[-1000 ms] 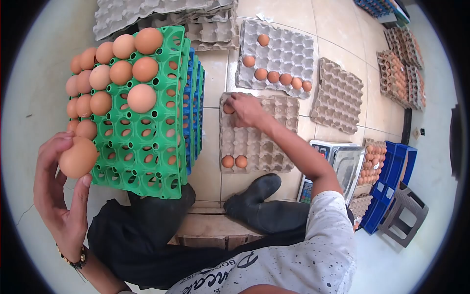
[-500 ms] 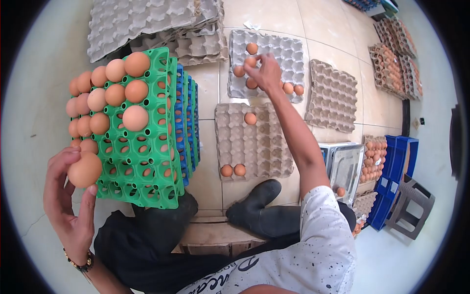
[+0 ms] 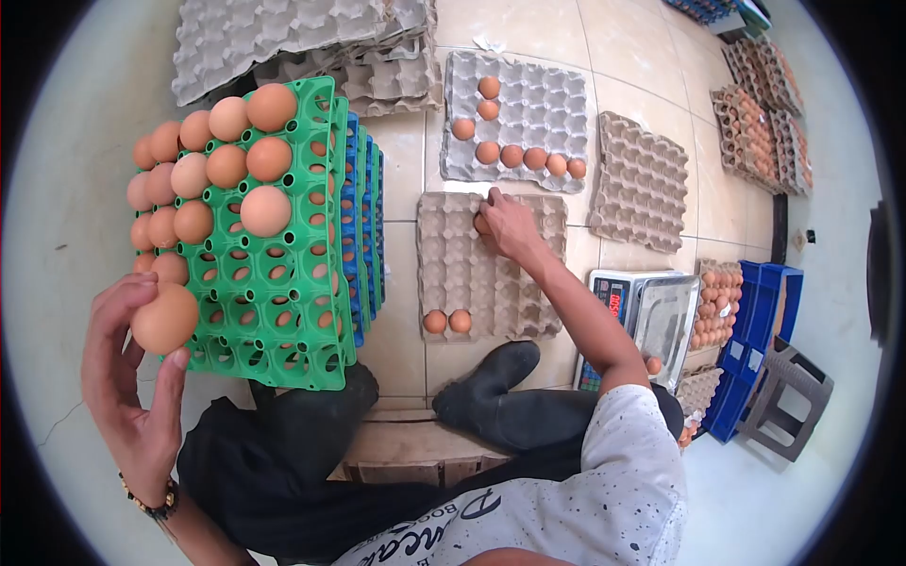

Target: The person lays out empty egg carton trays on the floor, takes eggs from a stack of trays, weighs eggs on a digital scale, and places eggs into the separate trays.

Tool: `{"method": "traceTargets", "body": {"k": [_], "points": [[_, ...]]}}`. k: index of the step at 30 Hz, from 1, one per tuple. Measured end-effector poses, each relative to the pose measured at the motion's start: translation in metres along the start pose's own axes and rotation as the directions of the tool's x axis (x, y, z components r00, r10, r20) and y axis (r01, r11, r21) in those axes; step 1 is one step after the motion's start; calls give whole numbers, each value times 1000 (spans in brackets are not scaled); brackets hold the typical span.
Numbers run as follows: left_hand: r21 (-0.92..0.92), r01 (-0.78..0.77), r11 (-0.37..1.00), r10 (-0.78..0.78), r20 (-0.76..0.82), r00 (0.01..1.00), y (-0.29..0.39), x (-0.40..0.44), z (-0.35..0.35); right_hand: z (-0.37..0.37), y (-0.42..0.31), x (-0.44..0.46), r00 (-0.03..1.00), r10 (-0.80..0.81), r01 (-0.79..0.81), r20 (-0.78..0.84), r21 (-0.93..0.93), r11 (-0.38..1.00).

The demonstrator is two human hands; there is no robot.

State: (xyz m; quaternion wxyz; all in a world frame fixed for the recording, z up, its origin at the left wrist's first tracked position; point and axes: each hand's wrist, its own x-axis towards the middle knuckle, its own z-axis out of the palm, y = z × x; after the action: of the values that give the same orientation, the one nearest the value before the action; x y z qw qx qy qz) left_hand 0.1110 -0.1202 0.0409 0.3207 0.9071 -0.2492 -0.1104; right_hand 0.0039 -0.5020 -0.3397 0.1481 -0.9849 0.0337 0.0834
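My left hand (image 3: 132, 401) holds a brown egg (image 3: 164, 319) between thumb and fingers, at the near left corner of a green plastic egg tray (image 3: 274, 360). That tray tops a tall stack and carries several eggs (image 3: 226, 166) at its far and left side. My right hand (image 3: 511, 229) has its fingers closed around an egg (image 3: 481, 224) in the brown cardboard tray (image 3: 500, 302), partly hiding it. Two eggs (image 3: 447, 322) sit in that tray's near left corner. Beyond it, a grey cardboard tray (image 3: 557, 111) holds several eggs.
Blue trays (image 3: 370, 217) form the stack's lower layers. Piled cardboard trays (image 3: 283, 38) stand at the back left. To the right are another cardboard tray (image 3: 640, 184), a scale (image 3: 665, 316) with an egg (image 3: 653, 365) near it, blue crates (image 3: 755, 368) and filled egg trays (image 3: 750, 127).
My right hand has moved from the grey tray to the egg in the brown tray, leaving an egg in the grey tray. My left hand keeps its egg in nearly the same place.
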Motion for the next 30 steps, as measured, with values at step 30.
{"method": "traceTargets", "body": {"k": [30], "points": [[-26,-22,999,21,-35,999,2,2,4,-42,55,98,932,329,-103,-150,764,637]]}}
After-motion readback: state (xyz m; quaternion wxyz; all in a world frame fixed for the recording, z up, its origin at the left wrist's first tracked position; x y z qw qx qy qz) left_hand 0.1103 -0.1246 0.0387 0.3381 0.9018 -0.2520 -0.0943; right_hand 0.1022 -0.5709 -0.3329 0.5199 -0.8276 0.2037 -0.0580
